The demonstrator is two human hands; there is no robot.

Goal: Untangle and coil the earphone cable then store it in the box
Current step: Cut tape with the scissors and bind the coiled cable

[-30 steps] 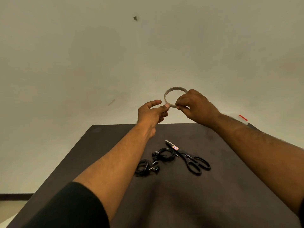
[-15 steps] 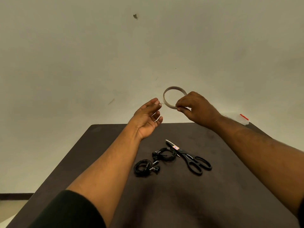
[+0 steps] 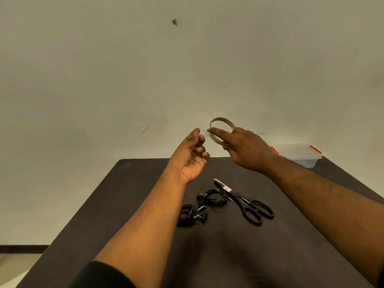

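Two black coiled earphone cables lie on the dark table (image 3: pixel 228 256): one coil (image 3: pixel 212 198) near the middle, the other coil (image 3: pixel 190 215) just left of and nearer than it. A clear plastic box (image 3: pixel 299 154) with red clips stands at the far right corner. Both hands are raised above the far edge. My right hand (image 3: pixel 247 150) holds a thin roll of clear tape (image 3: pixel 221 129), its index finger stretched along the ring. My left hand (image 3: pixel 192 156) is palm-up just left of the roll, fingers curled, thumb and fingertips pinched near the tape's end.
Black-handled scissors (image 3: pixel 249 204) lie right of the cables, blades pointing away. A plain pale wall (image 3: pixel 145 80) rises behind the table. A strip of floor shows at the lower left.
My left hand drew back from the roll and curled its fingers, palm up. My right hand extended its index finger along the ring. The box is now more fully in view.
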